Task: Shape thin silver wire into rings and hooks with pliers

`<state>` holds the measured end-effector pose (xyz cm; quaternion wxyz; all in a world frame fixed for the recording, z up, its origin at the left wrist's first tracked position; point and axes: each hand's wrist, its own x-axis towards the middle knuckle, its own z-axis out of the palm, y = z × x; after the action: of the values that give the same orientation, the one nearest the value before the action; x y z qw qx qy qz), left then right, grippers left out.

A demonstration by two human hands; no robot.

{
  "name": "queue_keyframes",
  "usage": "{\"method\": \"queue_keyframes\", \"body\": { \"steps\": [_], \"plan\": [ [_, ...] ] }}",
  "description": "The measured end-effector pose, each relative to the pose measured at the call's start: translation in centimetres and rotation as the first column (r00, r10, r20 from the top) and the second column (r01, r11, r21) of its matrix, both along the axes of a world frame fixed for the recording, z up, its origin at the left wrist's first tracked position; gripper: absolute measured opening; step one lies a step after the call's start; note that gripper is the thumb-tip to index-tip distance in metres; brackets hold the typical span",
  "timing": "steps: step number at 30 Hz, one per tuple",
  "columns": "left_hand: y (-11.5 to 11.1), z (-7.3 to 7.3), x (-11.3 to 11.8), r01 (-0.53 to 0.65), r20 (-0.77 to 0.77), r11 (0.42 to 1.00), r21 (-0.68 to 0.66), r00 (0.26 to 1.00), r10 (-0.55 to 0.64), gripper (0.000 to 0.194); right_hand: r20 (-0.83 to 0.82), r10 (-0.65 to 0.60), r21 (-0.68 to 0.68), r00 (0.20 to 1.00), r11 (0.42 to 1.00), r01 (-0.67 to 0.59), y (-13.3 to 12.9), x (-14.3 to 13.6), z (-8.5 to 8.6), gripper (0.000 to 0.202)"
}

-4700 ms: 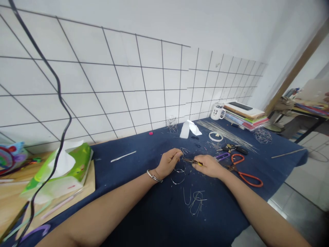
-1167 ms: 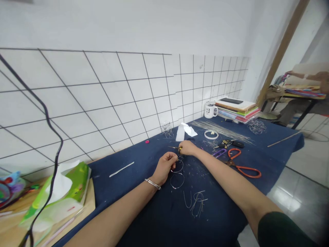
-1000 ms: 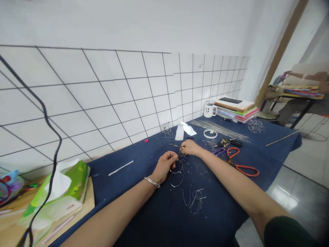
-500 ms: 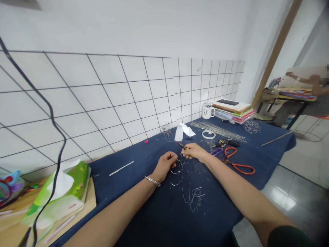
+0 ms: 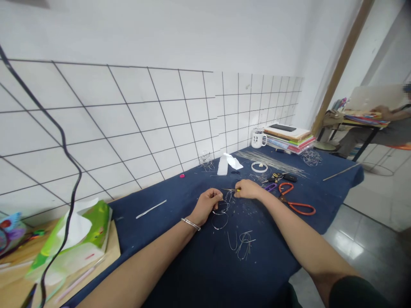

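My left hand (image 5: 207, 205), with a bangle on the wrist, is closed in a pinch on thin silver wire bent into rings (image 5: 220, 220). The rings hang below the fingertips, just over the dark blue cloth. To the right, my right hand (image 5: 249, 189) is wrapped round small pliers (image 5: 238, 189) with yellow on the handles. The narrow dark jaws point left and lie close to the left fingertips, apart from them. Short loose wire bits (image 5: 228, 196) lie below the jaws. Nearer me rests a small heap of bent wires (image 5: 245, 246).
Orange-handled shears (image 5: 297, 204), black-handled pliers (image 5: 282, 177), a white wire coil (image 5: 259, 167) and long straight wires (image 5: 272, 162) lie on the right. Behind stand a mug (image 5: 257, 139) and stacked books (image 5: 289, 139). A tissue pack (image 5: 96, 235) sits left. Another person sits at a far table (image 5: 366, 124).
My right hand has turned the pliers from slanting up to nearly level and shifted them slightly right. The left hand keeps its pinch in place. The far person's arms have come down.
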<state>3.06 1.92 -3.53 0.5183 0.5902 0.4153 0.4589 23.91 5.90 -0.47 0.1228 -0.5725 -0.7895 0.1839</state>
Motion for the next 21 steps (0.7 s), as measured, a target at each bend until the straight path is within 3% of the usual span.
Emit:
{"method": "queue_keyframes", "body": {
  "steps": [4,10,16,21],
  "plan": [
    [0.0,0.1,0.0,-0.004,-0.006,1.000,-0.004,1.000,0.003,0.024,0.020,0.043,-0.029,0.999,0.999,-0.042,0.0,0.8,0.4,0.022],
    [0.1,-0.3,0.1,-0.076,0.039,0.997,0.001,0.996,0.076,0.026,0.002,-0.022,0.069,1.000,0.997,0.022,0.2,0.0,0.2,0.023],
    [0.8,-1.2,-0.2,-0.227,0.175,0.974,0.023,0.960,0.219,0.027,-0.028,0.034,0.064,0.999,0.997,-0.032,-0.9,-1.7,0.3,0.025],
    [2.4,-1.8,-1.4,-0.403,0.315,0.915,0.009,0.870,0.380,0.026,-0.017,0.086,0.009,0.996,0.996,-0.086,-1.9,-3.1,0.4,0.024]
  ]
}}
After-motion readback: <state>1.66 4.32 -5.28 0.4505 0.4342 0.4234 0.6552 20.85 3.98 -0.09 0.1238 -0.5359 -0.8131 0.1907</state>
